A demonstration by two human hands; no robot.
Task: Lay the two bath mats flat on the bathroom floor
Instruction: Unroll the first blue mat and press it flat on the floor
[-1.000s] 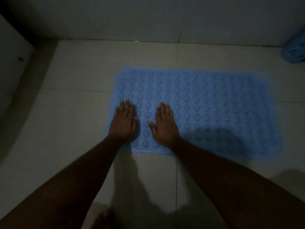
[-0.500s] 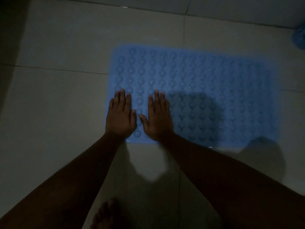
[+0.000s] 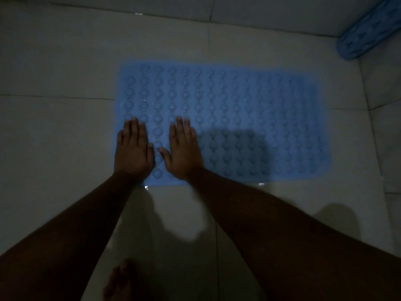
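A light blue bath mat (image 3: pixel 249 109) with rows of round bumps lies spread flat on the pale tiled floor. My left hand (image 3: pixel 133 151) rests palm down on the mat's near left corner, fingers together and extended. My right hand (image 3: pixel 183 152) lies flat beside it on the mat, a little to the right, thumbs nearly touching. Neither hand grips anything. A second blue mat (image 3: pixel 368 29), rolled up, leans in the far right corner against the wall.
The floor (image 3: pixel 54 137) is pale tile with dark grout lines, dimly lit. A wall base (image 3: pixel 173 9) runs along the far edge. My bare foot (image 3: pixel 121 281) shows at the bottom. Shadows of my head and arms fall on the mat and floor.
My hands stay flat on the mat's near left part. The view has shifted, so the rolled mat at the far right shows more fully.
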